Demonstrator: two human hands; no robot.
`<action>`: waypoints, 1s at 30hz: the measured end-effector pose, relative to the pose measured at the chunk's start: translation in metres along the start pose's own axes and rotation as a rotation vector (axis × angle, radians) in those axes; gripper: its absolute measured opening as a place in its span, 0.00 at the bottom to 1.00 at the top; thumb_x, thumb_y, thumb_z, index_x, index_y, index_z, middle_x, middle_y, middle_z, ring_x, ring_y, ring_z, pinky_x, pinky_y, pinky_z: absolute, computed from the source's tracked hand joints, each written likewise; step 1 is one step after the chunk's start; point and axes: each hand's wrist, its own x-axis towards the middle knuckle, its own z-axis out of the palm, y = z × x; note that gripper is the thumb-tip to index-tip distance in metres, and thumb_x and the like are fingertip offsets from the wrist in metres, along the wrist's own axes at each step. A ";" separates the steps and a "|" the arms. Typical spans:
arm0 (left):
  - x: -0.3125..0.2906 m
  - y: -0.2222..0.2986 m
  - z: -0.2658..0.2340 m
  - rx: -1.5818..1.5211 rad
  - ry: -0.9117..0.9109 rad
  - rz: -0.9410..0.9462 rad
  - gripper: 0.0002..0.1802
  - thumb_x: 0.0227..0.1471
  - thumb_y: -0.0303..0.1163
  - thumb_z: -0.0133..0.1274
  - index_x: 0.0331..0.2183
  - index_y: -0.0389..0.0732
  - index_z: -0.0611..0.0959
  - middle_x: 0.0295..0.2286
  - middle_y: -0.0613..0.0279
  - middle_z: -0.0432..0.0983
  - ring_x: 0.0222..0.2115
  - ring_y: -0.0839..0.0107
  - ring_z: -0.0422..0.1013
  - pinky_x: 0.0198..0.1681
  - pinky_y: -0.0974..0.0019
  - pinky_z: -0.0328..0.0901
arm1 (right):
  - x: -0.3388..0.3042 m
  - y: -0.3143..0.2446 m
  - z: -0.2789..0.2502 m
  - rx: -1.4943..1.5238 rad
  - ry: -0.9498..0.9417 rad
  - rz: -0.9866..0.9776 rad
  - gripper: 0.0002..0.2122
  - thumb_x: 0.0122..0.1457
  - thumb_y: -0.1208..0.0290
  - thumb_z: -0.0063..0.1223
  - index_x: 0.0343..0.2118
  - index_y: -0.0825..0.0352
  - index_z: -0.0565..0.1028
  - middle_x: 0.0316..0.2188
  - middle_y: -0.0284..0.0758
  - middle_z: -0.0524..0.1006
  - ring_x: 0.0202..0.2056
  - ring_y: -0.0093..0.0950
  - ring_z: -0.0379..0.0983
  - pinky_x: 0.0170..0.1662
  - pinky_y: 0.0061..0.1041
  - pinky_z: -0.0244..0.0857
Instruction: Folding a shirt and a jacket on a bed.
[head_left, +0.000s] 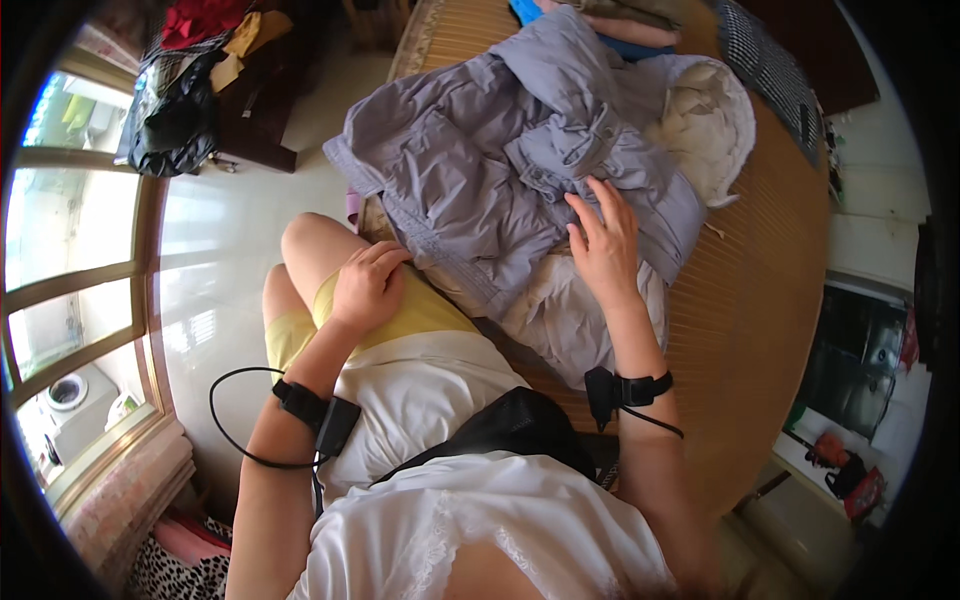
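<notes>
A grey-lilac padded jacket [440, 150] lies crumpled before me, its pale fleecy hood lining [700, 130] showing at the far right. Part of its whitish inner lining [565, 320] is turned up at the near side. Over the jacket's right part is my right hand [605, 240], fingers apart and holding nothing; whether the fingertips touch the cloth I cannot tell. My left hand [370, 285] lies on my thigh over yellow shorts [425, 310], close to the jacket's near left edge. Its fingers rest together, stretched out and slightly bent, with nothing visible in them.
Under the jacket is a brown slatted-mat surface [740, 330]. Folded clothes [640, 25] and a checked cloth [770, 70] lie at its far end. A dark wooden piece of furniture [265, 120] heaped with clothes stands far left. Windows [75, 235] line the left side.
</notes>
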 end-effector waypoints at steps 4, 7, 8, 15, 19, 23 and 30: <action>0.003 0.002 -0.001 0.008 -0.033 -0.014 0.08 0.37 0.21 0.47 0.26 0.37 0.77 0.29 0.57 0.73 0.29 0.59 0.70 0.33 0.63 0.65 | -0.002 0.007 0.003 -0.001 0.019 0.014 0.19 0.44 0.75 0.53 0.42 0.63 0.68 0.47 0.38 0.62 0.50 0.38 0.57 0.51 0.37 0.50; 0.000 0.002 0.001 -0.045 -0.024 -0.013 0.08 0.38 0.20 0.46 0.26 0.37 0.77 0.28 0.57 0.73 0.29 0.59 0.70 0.33 0.64 0.65 | 0.005 0.016 0.017 0.288 0.156 0.100 0.22 0.43 0.73 0.54 0.44 0.64 0.66 0.47 0.41 0.62 0.51 0.40 0.56 0.51 0.37 0.49; 0.001 0.002 0.002 -0.098 0.004 -0.024 0.08 0.38 0.20 0.46 0.26 0.37 0.77 0.28 0.57 0.73 0.29 0.59 0.70 0.32 0.65 0.65 | 0.013 0.023 0.027 0.400 0.363 0.143 0.26 0.41 0.70 0.57 0.46 0.66 0.63 0.49 0.46 0.59 0.52 0.41 0.54 0.51 0.36 0.50; 0.010 0.012 0.006 0.008 -0.065 -0.039 0.07 0.38 0.20 0.46 0.25 0.36 0.77 0.27 0.57 0.72 0.28 0.59 0.69 0.31 0.64 0.64 | 0.045 -0.002 0.089 0.038 -0.097 0.281 0.33 0.40 0.59 0.58 0.52 0.57 0.59 0.56 0.36 0.52 0.49 0.43 0.53 0.42 0.49 0.55; 0.010 0.021 0.014 0.033 -0.062 -0.042 0.07 0.38 0.23 0.46 0.25 0.39 0.77 0.26 0.60 0.72 0.26 0.59 0.68 0.31 0.61 0.64 | 0.042 -0.007 0.103 -0.021 -0.125 0.228 0.29 0.43 0.61 0.56 0.50 0.56 0.61 0.56 0.30 0.53 0.50 0.40 0.52 0.42 0.49 0.53; 0.011 0.024 0.014 0.049 -0.091 -0.051 0.08 0.38 0.24 0.46 0.26 0.39 0.77 0.27 0.61 0.72 0.26 0.59 0.68 0.31 0.61 0.64 | 0.044 -0.009 0.098 -0.017 -0.121 0.256 0.29 0.42 0.61 0.57 0.50 0.57 0.62 0.55 0.31 0.54 0.49 0.39 0.53 0.43 0.46 0.54; 0.010 0.026 0.014 0.040 -0.059 -0.055 0.08 0.38 0.24 0.46 0.26 0.40 0.77 0.27 0.61 0.72 0.27 0.59 0.69 0.30 0.62 0.64 | 0.026 0.030 0.066 0.541 0.104 0.294 0.25 0.41 0.70 0.59 0.45 0.68 0.66 0.32 0.43 0.71 0.33 0.37 0.68 0.35 0.29 0.61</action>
